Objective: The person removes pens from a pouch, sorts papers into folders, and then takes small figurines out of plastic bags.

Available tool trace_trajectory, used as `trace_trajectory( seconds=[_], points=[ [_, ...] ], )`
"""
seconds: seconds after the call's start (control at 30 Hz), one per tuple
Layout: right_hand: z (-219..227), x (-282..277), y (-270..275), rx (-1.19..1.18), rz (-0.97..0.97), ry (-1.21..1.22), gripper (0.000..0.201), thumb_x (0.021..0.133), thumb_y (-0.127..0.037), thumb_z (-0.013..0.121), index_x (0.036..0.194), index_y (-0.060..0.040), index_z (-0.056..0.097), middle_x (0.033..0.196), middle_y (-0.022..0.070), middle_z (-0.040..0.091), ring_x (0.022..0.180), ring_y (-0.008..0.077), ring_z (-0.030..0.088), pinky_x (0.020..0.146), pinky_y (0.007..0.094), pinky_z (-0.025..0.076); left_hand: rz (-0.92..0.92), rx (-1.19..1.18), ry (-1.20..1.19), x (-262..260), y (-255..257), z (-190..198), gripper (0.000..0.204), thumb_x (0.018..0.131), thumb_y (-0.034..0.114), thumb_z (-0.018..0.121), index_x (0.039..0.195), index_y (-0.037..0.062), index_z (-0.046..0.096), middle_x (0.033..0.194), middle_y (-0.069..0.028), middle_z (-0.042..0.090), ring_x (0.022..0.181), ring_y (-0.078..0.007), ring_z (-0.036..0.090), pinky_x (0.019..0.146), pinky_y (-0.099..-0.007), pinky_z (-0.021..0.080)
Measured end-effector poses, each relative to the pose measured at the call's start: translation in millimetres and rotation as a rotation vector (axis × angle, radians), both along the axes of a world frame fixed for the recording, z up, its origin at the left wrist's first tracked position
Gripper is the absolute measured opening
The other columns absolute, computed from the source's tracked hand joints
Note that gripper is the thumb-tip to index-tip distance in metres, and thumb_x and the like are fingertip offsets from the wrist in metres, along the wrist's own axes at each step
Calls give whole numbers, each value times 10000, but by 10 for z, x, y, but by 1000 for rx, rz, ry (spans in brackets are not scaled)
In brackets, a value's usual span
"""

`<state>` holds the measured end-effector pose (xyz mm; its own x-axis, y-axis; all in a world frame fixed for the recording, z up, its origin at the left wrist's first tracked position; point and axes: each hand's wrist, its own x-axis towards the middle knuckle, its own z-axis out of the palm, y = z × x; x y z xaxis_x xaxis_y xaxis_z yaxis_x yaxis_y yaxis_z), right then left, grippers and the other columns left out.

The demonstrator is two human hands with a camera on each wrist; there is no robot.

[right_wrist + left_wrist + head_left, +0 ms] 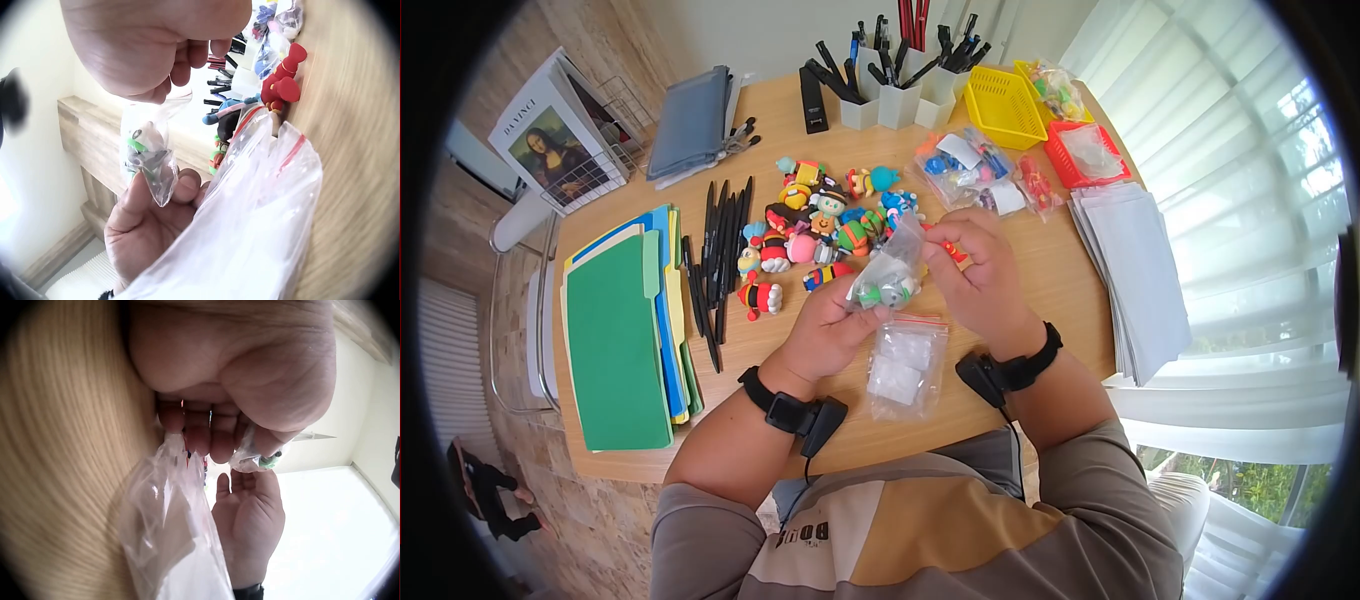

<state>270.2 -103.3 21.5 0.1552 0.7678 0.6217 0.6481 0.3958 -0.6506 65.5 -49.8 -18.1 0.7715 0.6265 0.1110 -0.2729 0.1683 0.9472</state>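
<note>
Between the two hands is a small clear plastic bag (897, 250) with a grey and green toy figure (890, 292) inside. My left hand (832, 325) grips the bag's lower end, thumb on the near side; the right wrist view shows the left thumb and fingers pinching its corner. The fingertips of my right hand (980, 280) pinch the bag's upper edge. Below the hands lies a larger clear zip bag (907, 368) with a red strip and white pieces inside; in the right wrist view this zip bag (250, 219) stands close in front.
Behind the hands, several colourful toy figures (825, 215) lie in a pile. Black pens (722, 240) and folders (615, 340) are at the left. Pen holders (898, 105), yellow (1005, 108) and red baskets (1055, 150) stand at the back. White paper (1130, 280) lies at the right.
</note>
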Motion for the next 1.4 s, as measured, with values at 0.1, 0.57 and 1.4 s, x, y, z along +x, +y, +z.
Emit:
trace_trajectory(
  seconds=[0.1, 0.57, 1.4],
  points=[
    [14, -5, 3, 6, -2, -27, 121, 823, -42, 689, 933, -45, 639, 915, 103, 624, 904, 285, 574, 807, 375, 466, 11, 12, 11, -5, 2, -13, 218, 955, 158, 616, 1130, 28, 619, 1026, 10, 622, 947, -87, 548, 848, -266, 446],
    [27, -11, -10, 10, 12, 38, 77, 818, -42, 681, 870, -41, 624, 862, 100, 619, 871, 280, 572, 795, 375, 463, 10, 14, 13, 1, -14, 32, 238, 957, 147, 606, 1159, 22, 613, 1051, 3, 630, 968, -88, 550, 864, -264, 444],
    [202, 90, -71, -243, 500, -105, 246, 886, -17, 557, 1098, -18, 681, 765, 135, 627, 693, 258, 585, 686, 349, 475, 110, -38, 24, -13, 12, -3, 229, 957, 100, 526, 1144, -1, 612, 969, 10, 624, 874, -82, 540, 795, -259, 450]
  ],
)
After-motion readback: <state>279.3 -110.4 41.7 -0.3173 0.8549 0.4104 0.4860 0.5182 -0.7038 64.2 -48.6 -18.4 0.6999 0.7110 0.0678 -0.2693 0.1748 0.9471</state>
